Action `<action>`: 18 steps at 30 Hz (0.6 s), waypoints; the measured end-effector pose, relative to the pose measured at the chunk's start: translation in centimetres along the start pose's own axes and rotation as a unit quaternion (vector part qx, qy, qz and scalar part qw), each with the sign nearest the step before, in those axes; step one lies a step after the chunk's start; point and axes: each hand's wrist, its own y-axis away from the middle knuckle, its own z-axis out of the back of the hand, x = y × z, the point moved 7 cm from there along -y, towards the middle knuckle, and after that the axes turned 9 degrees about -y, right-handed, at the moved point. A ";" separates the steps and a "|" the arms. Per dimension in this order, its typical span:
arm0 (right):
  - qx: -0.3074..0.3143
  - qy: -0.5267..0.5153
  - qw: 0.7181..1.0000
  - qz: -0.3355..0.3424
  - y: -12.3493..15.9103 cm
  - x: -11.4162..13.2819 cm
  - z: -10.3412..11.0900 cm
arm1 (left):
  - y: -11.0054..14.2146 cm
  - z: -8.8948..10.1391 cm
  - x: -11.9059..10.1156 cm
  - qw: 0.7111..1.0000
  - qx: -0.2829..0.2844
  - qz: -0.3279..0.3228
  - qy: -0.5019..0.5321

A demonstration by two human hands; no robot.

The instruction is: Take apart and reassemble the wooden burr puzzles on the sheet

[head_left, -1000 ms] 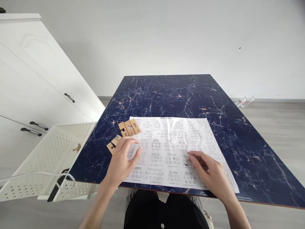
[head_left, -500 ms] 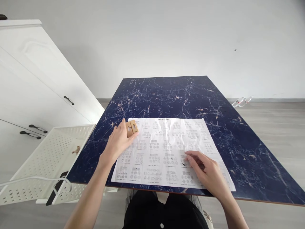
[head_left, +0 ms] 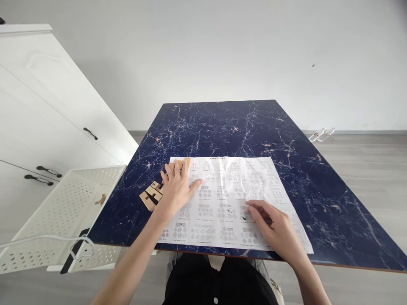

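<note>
My left hand (head_left: 174, 184) lies with its fingers spread over the upper left corner of a creased printed sheet (head_left: 237, 190). Under and beside its fingers are wooden puzzle pieces with cut-out notches; part of them is hidden by the hand. Two wooden pieces (head_left: 154, 191) show on the dark tabletop left of the wrist, one marked with a digit that looks like 3. My right hand (head_left: 275, 226) rests on the lower right of the sheet, fingers loosely curled and thumb apart from the index finger, with nothing visible in it. Small diagrams in rows cover the paper.
The blue marbled table (head_left: 219, 127) stands against a pale wall. To the left are a white cabinet (head_left: 63, 106) and a perforated white basket (head_left: 57, 212) with a small wooden piece (head_left: 101, 199) inside and a white cable (head_left: 47, 237) across it. Clear plastic items (head_left: 321, 134) lie beyond the right edge.
My left hand has gone from gripping the wooden pieces to lying spread over them, shifted right. More pieces now show at its left. My right hand stays put.
</note>
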 end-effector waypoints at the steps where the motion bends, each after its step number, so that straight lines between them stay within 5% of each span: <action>1: 0.008 0.003 1.000 -0.001 -0.1 -0.2 0.0 | 0.1 0.0 -0.5 1.000 -0.008 -0.015 -0.003; 7: 0.026 0.014 1.000 -0.007 -0.3 -0.8 0.1 | 1.5 -0.2 -3.4 0.992 0.002 -0.123 0.004; 14: 0.014 0.019 1.000 0.002 -0.2 -0.4 0.1 | 6.1 0.2 -7.3 0.958 0.018 -0.274 0.077; 18: 0.024 0.022 0.999 0.003 -0.2 -0.7 0.1 | 7.2 1.0 -6.2 0.965 -0.051 -0.221 0.132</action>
